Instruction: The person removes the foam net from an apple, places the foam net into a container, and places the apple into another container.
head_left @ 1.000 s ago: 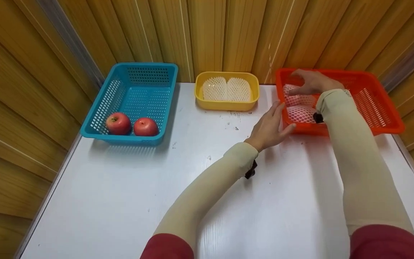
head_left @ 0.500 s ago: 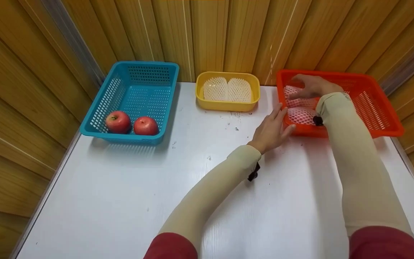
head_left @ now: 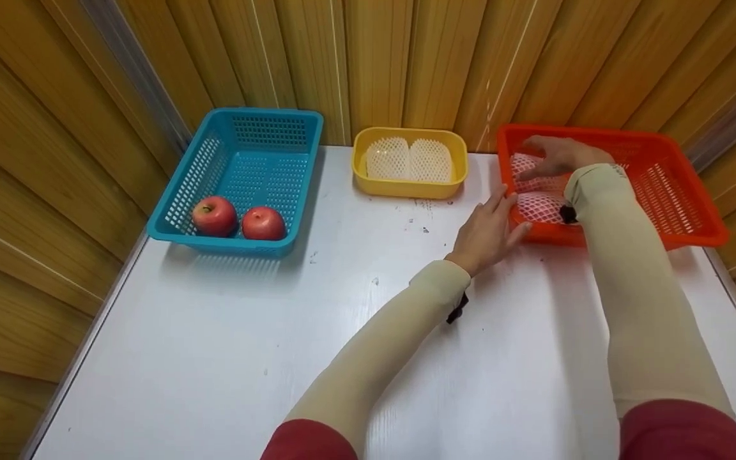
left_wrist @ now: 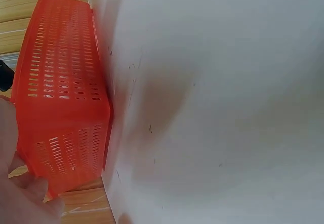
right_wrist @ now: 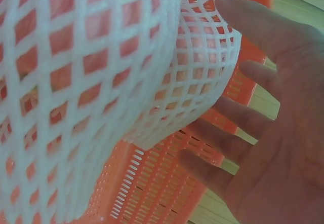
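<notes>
Two red fruits in white foam nets lie at the left end of the red basket (head_left: 694, 191). Around the farther netted fruit (head_left: 528, 165) spreads my right hand (head_left: 563, 156), thumb and fingers apart. In the right wrist view, its fingertips (right_wrist: 230, 107) are at the edge of that fruit's net (right_wrist: 202, 57), not clearly gripping it. The nearer netted fruit (head_left: 537, 207) sits beside it, large in the right wrist view. My left hand (head_left: 483, 233) touches the basket's left rim with extended fingers. In the left wrist view, its fingers (left_wrist: 35, 188) lie along the basket's end.
A yellow bin (head_left: 409, 187) with two white foam nets (head_left: 430, 160) stands at the back middle. A blue basket (head_left: 307, 166) at the left holds two bare red apples (head_left: 263, 223). Wooden panels (head_left: 432, 57) wall the white table (head_left: 214, 358) behind and at the sides.
My right hand has sunk lower into the red basket, closer around the farther netted fruit. My left hand stays at the rim, and the view has shifted slightly.
</notes>
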A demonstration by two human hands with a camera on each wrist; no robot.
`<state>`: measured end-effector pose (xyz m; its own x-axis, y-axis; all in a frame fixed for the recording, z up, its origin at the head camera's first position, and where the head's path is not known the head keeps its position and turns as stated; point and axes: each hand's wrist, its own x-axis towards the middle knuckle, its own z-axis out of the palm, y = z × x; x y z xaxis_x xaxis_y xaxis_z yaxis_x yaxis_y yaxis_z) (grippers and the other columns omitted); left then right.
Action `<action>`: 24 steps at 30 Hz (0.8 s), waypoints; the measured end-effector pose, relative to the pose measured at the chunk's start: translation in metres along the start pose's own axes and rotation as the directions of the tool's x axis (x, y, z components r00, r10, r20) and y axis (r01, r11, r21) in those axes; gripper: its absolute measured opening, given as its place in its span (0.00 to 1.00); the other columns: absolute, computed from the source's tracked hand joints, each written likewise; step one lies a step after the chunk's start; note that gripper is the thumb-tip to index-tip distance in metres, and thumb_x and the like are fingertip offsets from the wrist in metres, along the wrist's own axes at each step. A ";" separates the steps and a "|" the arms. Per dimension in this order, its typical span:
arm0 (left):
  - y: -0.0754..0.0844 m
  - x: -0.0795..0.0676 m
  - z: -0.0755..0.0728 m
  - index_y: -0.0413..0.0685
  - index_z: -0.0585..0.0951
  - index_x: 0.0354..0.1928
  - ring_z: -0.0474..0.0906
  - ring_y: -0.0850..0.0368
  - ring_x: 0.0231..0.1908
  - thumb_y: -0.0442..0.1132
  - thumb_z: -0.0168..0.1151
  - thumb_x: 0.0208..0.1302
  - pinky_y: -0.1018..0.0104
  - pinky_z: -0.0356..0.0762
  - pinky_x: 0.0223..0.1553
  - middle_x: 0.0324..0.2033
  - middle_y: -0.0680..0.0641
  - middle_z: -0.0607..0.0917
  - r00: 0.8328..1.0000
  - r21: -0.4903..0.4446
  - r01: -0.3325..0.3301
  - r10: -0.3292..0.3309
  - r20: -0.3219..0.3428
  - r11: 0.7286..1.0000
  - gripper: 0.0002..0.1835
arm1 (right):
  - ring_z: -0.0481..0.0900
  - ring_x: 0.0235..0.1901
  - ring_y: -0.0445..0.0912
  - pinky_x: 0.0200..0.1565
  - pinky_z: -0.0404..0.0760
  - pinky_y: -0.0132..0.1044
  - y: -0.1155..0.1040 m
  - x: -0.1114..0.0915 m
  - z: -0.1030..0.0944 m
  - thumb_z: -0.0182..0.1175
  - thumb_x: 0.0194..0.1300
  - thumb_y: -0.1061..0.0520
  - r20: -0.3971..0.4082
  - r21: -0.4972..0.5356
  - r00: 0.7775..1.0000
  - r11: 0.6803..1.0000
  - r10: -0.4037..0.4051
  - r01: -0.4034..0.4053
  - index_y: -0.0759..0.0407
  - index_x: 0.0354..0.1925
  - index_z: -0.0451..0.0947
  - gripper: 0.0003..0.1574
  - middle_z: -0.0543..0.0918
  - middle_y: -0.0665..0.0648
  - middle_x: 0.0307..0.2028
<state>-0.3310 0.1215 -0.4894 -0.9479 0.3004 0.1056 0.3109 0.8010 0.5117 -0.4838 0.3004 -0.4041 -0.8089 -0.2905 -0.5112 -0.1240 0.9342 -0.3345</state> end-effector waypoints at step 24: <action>0.001 0.002 0.000 0.59 0.63 0.79 0.60 0.60 0.75 0.64 0.50 0.75 0.61 0.53 0.76 0.79 0.54 0.57 1.000 0.076 -0.015 0.016 -0.016 0.997 0.37 | 0.55 0.66 0.76 0.60 0.61 0.80 -0.007 -0.007 0.011 0.67 0.64 0.33 0.049 0.008 0.991 0.992 0.123 -0.123 0.47 0.83 0.44 0.63 0.51 0.76 0.76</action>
<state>-0.3325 0.1228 -0.4881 -0.9438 0.3051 0.1274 0.3293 0.8333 0.4441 -0.4708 0.2933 -0.4073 -0.7887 -0.1835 -0.5867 -0.0188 0.9612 -0.2754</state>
